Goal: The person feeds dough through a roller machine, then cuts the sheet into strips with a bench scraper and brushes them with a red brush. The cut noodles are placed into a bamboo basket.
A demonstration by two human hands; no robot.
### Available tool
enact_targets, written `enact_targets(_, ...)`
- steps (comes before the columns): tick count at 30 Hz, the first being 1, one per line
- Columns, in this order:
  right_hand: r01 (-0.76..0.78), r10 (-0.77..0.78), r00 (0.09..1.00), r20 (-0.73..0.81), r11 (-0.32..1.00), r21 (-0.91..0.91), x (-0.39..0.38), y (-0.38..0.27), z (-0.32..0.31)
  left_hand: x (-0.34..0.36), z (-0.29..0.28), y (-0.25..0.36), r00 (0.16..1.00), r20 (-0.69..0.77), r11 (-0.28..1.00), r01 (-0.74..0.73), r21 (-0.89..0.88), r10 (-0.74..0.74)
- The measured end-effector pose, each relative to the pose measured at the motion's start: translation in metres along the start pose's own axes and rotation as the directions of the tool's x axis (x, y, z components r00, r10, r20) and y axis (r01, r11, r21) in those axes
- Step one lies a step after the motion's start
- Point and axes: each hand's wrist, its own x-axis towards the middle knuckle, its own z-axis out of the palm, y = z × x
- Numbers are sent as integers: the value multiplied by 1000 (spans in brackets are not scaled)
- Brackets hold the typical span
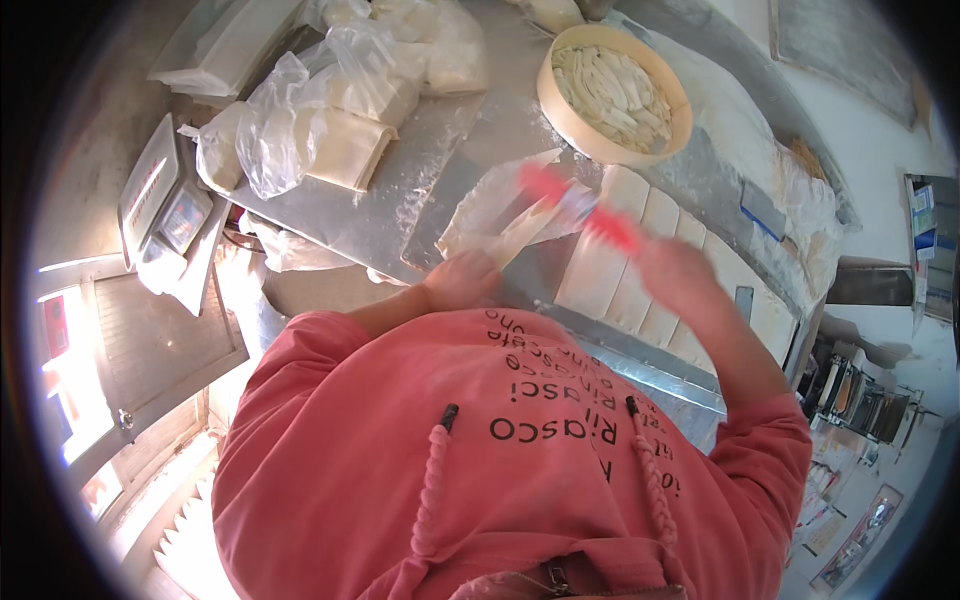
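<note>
My right hand [682, 275] is closed round one end of a red tool [612, 228] with a shiny middle. Motion smears the tool, so its exact kind cannot be made out. It slants over a thin pale dough sheet [482, 203] on the metal worktop. My left hand [465, 280] is closed at the near end of a narrow dough strip [525, 232], close to my body; its fingertips are partly hidden. Beside the tool, on the right, lies dough cut into wide, pale strips [655, 222].
A round, pale-rimmed container [553, 108] with dough strips inside stands at the back. Plastic bags [290, 135] and folded dough sheets [350, 150] lie at the back left. A scale [178, 222] stands by the left edge. A flat scraper-like piece [762, 208] rests on the right.
</note>
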Motion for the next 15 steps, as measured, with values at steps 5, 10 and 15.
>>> enact_targets(5,-164,164,985,-56,986,1,14,-6,-8,1,-16,5,993,118,994,24,-105,-12)
enact_targets(10,140,-141,990,-11,967,212,13,-40,27,3,-37,27,946,-92,948,316,42,-311)
enact_targets(15,80,-77,997,-21,976,204,41,-35,35,-16,-20,17,933,-164,938,336,81,-320)
